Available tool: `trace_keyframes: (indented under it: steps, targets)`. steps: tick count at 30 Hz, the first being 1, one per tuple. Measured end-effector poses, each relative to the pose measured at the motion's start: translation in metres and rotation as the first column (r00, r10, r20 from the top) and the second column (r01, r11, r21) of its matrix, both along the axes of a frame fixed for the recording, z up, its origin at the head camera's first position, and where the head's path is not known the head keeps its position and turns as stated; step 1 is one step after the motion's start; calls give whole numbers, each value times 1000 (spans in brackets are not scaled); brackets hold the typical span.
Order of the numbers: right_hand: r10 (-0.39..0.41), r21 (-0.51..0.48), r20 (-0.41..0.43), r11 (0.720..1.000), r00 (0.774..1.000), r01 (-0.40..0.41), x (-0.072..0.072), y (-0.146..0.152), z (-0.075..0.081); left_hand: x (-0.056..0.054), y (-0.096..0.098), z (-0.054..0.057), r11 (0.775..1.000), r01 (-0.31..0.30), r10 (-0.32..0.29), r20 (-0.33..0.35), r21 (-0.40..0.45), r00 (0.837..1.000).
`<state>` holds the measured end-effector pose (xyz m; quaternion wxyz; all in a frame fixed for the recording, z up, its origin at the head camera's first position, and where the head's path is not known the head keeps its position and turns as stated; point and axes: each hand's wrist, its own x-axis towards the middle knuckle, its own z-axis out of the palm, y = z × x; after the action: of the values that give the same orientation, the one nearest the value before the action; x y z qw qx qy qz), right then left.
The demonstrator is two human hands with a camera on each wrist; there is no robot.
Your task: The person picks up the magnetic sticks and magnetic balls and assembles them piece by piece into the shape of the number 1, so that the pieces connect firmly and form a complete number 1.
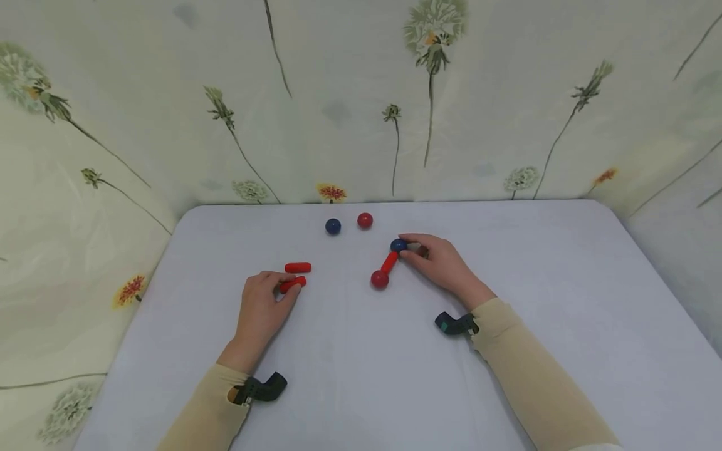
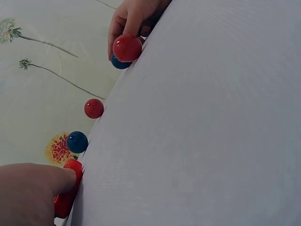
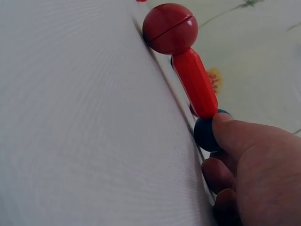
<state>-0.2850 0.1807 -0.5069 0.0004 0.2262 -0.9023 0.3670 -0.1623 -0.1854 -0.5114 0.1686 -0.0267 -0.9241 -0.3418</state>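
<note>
My right hand (image 1: 439,262) pinches a blue ball (image 1: 398,245) between thumb and fingers. A red rod (image 1: 389,262) joins that ball to a red ball (image 1: 380,279); in the right wrist view the rod (image 3: 195,84) has flat facets and the red ball (image 3: 170,29) a seam line. On the left, my left hand (image 1: 265,307) holds a second red rod (image 1: 292,285) between thumb and fingers, low at the table. Just beyond its fingertips lies another red rod (image 1: 298,267). In the left wrist view, the thumb covers part of the held rod (image 2: 68,193).
A loose blue ball (image 1: 333,227) and a loose red ball (image 1: 365,220) sit near the far edge of the white table (image 1: 361,376). Behind that edge hangs a flower-patterned cloth (image 1: 350,144). Each wrist wears a dark camera mount (image 1: 455,324).
</note>
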Motion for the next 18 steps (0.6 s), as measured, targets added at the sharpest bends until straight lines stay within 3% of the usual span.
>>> trace_keyframes:
  steps: [13, 18]
  targets:
    - [-47, 17, 2, 999, 999, 47, 0, 0, -2, -2, 1, -1, 1000, 5, -5, 13, -29, 1000]
    - [-40, 11, 5, 999, 999, 40, -1, -1, -2, -1, 2, -2, 1000, 11, -11, -18, -11, 1000]
